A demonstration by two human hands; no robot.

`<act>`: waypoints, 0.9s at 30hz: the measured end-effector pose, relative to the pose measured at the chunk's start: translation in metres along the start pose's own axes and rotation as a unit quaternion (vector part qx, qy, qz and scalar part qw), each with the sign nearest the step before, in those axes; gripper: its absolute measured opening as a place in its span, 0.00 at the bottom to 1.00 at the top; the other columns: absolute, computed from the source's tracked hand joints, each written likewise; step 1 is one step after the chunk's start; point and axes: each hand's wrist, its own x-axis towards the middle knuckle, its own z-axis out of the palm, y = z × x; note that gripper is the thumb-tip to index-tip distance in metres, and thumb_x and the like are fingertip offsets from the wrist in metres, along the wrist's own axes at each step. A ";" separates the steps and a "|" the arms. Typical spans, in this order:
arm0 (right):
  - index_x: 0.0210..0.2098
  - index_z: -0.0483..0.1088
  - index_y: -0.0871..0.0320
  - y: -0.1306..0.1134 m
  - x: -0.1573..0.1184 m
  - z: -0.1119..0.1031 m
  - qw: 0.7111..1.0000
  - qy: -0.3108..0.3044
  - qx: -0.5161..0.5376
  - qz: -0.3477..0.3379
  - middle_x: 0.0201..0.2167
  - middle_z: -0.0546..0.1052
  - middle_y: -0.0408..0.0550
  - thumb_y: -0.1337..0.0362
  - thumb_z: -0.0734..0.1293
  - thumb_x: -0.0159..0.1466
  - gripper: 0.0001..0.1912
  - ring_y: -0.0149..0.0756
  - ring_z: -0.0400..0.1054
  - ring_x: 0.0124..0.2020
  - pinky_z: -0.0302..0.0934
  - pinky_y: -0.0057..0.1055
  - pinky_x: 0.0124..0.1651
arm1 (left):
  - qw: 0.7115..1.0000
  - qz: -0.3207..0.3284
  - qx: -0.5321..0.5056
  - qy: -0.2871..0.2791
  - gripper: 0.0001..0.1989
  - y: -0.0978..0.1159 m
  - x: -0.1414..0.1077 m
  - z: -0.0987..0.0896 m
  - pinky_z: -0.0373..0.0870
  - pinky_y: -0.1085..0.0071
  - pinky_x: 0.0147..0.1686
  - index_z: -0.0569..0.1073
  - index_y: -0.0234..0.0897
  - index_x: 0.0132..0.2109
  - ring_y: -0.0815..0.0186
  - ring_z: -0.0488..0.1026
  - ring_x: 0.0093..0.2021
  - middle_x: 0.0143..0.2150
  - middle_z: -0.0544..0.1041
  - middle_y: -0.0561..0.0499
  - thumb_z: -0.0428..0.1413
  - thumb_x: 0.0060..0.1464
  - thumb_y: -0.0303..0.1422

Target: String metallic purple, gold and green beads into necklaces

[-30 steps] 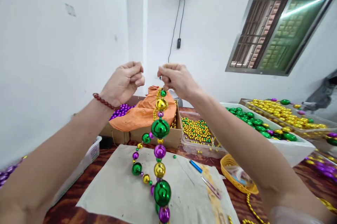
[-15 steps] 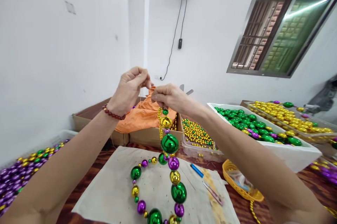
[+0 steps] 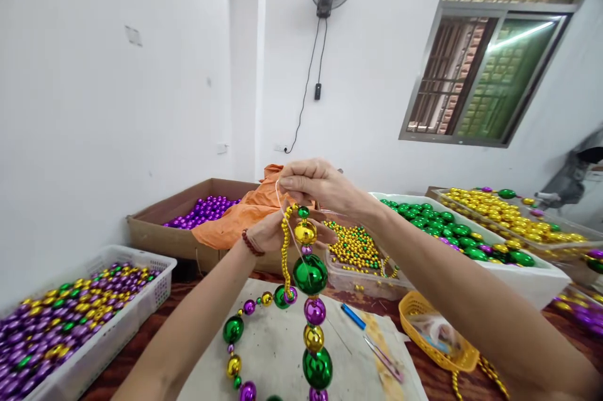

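My right hand (image 3: pixel 313 182) pinches a thin white thread (image 3: pixel 277 190) between thumb and fingertips. Below and behind it is my left hand (image 3: pixel 267 232), with a dark red bead bracelet (image 3: pixel 253 242) on the wrist. It is at the top of a bead necklace (image 3: pixel 309 274) and seems to hold it there, several of its fingers stretched out behind the beads; the grip itself is partly hidden. Large green, purple and gold beads hang down and loop over a pale cloth (image 3: pixel 264 357). A chain of small gold beads (image 3: pixel 285 256) hangs beside them.
A blue stick-like object (image 3: pixel 353 316) and scissors-like snips (image 3: pixel 382 357) lie on the cloth. A yellow basket (image 3: pixel 436 357) stands right. Bead bins surround the work: a white basket (image 3: pixel 167 272), a cardboard box (image 3: pixel 155 228) under orange cloth (image 3: pixel 235 222), a white foam box (image 3: pixel 513 288).
My left hand has come down from above the orange cloth to behind the necklace's top. My right hand has moved slightly right, now with the thread. The view has shifted, showing more bins at left.
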 end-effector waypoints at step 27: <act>0.22 0.69 0.61 -0.063 0.025 -0.074 0.936 0.156 -0.314 -0.020 0.17 0.68 0.42 0.74 0.66 0.61 0.11 0.27 0.59 0.22 0.51 0.24 0.23 | 0.954 0.192 0.200 0.115 0.08 0.105 0.082 0.082 0.75 0.65 0.38 0.72 0.33 0.32 0.65 0.77 0.31 0.30 0.77 0.48 0.64 0.47 0.28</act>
